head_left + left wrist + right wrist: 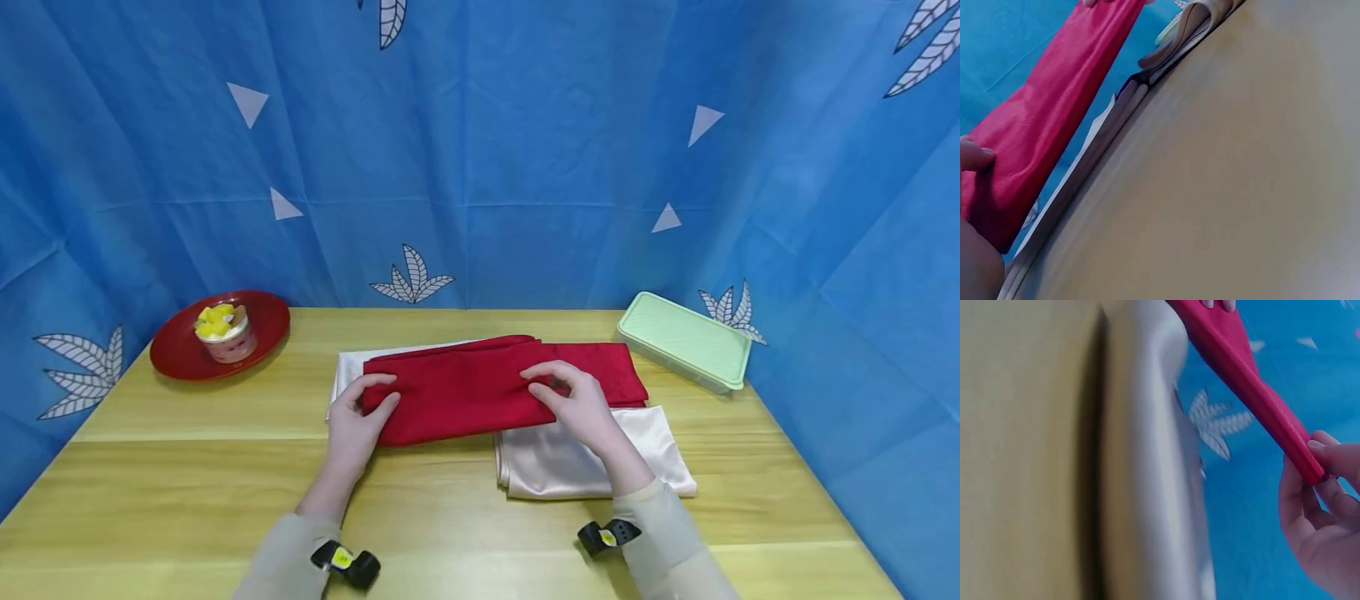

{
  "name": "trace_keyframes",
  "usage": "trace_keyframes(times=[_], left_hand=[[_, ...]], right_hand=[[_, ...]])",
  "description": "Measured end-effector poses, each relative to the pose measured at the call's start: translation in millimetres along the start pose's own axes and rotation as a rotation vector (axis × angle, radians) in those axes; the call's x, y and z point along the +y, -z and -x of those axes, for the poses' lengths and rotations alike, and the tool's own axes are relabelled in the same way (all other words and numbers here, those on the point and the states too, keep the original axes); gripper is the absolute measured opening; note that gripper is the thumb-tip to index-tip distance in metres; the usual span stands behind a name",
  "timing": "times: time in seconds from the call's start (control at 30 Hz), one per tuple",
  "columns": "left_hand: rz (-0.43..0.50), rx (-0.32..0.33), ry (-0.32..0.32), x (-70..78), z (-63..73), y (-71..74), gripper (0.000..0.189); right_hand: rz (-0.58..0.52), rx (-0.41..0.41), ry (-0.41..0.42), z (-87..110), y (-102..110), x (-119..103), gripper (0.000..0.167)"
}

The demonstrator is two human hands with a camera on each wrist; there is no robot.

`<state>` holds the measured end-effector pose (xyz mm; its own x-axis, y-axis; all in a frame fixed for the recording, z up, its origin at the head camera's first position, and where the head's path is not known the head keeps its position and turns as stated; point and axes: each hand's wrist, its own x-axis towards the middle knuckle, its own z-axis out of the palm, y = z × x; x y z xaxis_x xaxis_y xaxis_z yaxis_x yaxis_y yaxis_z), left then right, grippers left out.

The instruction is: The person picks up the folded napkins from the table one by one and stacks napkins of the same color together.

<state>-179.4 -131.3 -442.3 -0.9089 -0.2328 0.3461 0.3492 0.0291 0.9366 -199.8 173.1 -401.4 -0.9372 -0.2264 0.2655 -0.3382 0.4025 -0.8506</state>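
Both hands hold a folded red cloth (457,392) with a satin sheen, stretched between them. My left hand (356,425) pinches its left end, thumb on the near face. My right hand (581,408) pinches it toward the right; in the right wrist view the fingers and thumb of that hand (1325,519) grip the folded edge. The left wrist view has the red cloth (1047,115) raised above the pale layers. More red fabric (611,371) lies flat beyond my right hand; whether it is a separate piece I cannot tell.
A pale satin cloth (585,462) lies folded at front right, and a white cloth (348,375) shows behind the red one. A light green lidded box (686,337) stands at back right. At back left, a red plate (172,350) bears a dessert cup (228,337).
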Motion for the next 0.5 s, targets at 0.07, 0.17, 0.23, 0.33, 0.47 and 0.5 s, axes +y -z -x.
trace_keyframes(times=[0.07,0.17,0.23,0.33,0.47,0.5], left_hand=[[0.021,0.002,-0.028,3.9,-7.1,-17.1,0.025],[0.051,0.001,-0.040,9.7,-13.3,-39.7,0.026],[0.077,-0.006,-0.041,9.1,-15.9,-51.5,0.025],[0.101,-0.028,-0.045,7.4,-19.1,-66.0,0.025],[0.109,-0.060,-0.006,5.3,-23.5,-82.4,0.027],[0.111,-0.070,0.015,1.7,-24.9,-86.3,0.028]], right_hand=[[0.003,0.035,-0.018,-1.5,11,3,0.021],[0.009,0.082,-0.039,-3.4,27,9,0.021],[0.013,0.109,-0.055,-4.2,36,13,0.022],[0.023,0.147,-0.081,-3.9,48,18,0.023],[0.031,0.196,-0.113,-2.9,61,23,0.024],[0.026,0.211,-0.122,-3.0,64,24,0.024]])
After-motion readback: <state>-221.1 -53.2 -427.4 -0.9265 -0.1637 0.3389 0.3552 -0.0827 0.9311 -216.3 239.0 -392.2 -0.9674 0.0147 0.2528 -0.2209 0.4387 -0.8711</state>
